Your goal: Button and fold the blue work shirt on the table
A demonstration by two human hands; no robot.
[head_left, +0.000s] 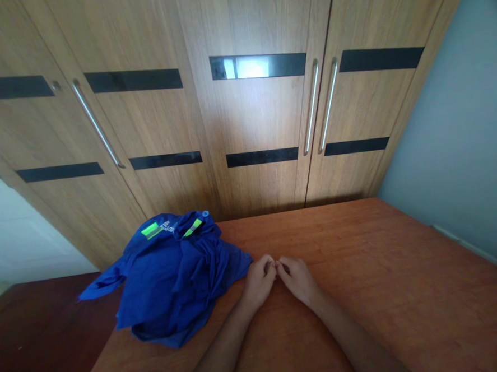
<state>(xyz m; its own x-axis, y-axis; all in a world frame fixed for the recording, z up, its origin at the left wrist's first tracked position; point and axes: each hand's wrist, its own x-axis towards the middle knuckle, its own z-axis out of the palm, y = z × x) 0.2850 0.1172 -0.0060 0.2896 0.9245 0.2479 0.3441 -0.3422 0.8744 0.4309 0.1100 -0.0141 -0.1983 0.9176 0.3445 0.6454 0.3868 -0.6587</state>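
Evidently at rest, the left hand (258,278) and right hand (297,278) lay on the table (384,267) near its middle. Their curled fingertips touched each other, and both were loosely closed with nothing visible in their grasp. The blue shirt (173,275) sat just beside the left hand as a crumpled, unfolded heap at the table's left edge. Its long axis ran from far edge to near edge, green-marked collar toward the wardrobe (261,123), one sleeve trailing past the left edge.
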